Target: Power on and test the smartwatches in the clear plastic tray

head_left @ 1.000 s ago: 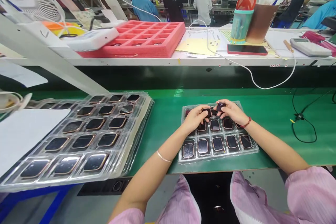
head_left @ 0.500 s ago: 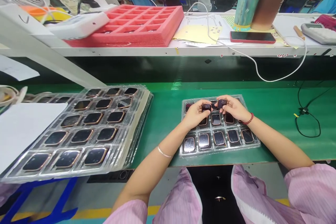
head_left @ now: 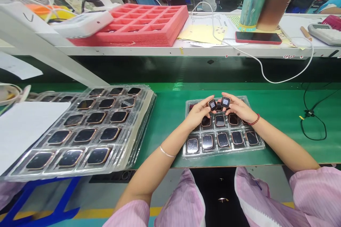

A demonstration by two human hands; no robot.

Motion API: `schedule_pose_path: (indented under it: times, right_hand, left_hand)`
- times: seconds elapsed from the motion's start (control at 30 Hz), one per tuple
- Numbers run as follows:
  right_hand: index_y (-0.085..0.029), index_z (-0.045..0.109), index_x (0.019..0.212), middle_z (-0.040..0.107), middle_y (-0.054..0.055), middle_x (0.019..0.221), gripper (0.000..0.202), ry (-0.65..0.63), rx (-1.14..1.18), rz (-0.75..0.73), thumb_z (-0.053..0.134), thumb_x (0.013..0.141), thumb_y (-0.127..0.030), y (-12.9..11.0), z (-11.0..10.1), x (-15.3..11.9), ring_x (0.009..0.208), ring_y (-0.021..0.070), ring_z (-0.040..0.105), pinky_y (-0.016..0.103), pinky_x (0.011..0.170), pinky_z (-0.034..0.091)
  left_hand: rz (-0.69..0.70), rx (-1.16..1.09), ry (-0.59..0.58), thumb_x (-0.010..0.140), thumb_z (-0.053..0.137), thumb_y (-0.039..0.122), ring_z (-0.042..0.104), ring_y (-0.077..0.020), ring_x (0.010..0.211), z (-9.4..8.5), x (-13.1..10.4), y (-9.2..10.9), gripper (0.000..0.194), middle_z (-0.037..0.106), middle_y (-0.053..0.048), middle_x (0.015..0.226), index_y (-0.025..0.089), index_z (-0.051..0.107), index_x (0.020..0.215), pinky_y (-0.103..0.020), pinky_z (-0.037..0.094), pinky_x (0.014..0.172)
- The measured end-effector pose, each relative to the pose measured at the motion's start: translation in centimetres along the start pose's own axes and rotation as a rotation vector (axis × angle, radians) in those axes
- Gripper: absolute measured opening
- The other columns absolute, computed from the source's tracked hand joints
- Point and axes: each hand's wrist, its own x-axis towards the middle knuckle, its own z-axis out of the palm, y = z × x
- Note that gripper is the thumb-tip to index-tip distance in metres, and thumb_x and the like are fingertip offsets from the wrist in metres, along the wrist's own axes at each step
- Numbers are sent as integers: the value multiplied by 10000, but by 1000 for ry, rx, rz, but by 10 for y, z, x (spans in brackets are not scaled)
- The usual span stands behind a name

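My left hand (head_left: 198, 113) pinches a smartwatch body (head_left: 212, 105), dark and square with rounded corners, its screen lit with a white code pattern. Another smartwatch body (head_left: 225, 102), lit with a similar code, is gripped between the fingers of my right hand (head_left: 241, 109). Both are held side by side above the far rows of a clear plastic tray (head_left: 188, 151). In that tray's pockets lie several more watch bodies with dark screens and gold-coloured rims, such as the watch body (head_left: 223, 139) in the near row. My hands cover part of the back rows.
A tall stack of clear trays (head_left: 128, 156) filled with watch bodies stands at left, partly under a white sheet (head_left: 23, 127). A black cable (head_left: 310, 113) lies at right. The shelf above carries a red foam tray (head_left: 170, 35), a phone (head_left: 258, 37) and a white cable (head_left: 262, 67).
Both watch screens now show white code patterns, where before they were mostly dark. My hands have shifted slightly and tilted the two watch bodies.
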Motion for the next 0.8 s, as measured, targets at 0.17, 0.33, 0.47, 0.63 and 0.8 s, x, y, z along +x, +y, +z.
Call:
schedule_pose_path:
  times: [0.17,0.33,0.47,0.63,0.8]
  right_hand:
    - [-263,533,1458,705,79,1140,598,-32,15,32,728,908,-392,1,-4,0,810,147,688,300,718,647]
    - [-226,620,1317,665,36,998,494,-91,-35,3,778,876,-384,-3,-2,-2,657,104,627,282,644,621]
    - [-219,630,1284,639,34,1017,477,-94,-53,7,791,866,-384,-6,0,-3,648,93,607,264,621,604]
    - [-220,613,1298,657,47,1022,501,-98,-59,21,788,867,-406,-6,-1,-3,677,110,604,271,628,601]
    - [-227,607,1301,664,47,1016,496,-104,-76,16,784,873,-407,-5,-1,-4,658,105,595,266,615,595]
  left_hand:
    - [16,-10,-18,869,698,432,700,-172,829,-2,2,-3,661,686,-99,1143,210,540,1470,-236,515,629]
    - [27,11,-77,852,721,457,662,-127,690,0,1,-5,669,683,-104,1129,209,536,1445,-235,494,585]
    - [23,13,-111,856,717,459,651,-114,673,1,0,-5,630,682,-95,1128,219,535,1410,-236,502,599]
    - [14,17,-108,860,716,447,656,-113,686,2,0,-3,597,671,-95,1138,217,541,1383,-236,505,605]
    - [22,27,-120,871,701,450,650,-110,679,1,0,-4,582,672,-99,1158,218,542,1379,-247,513,619]
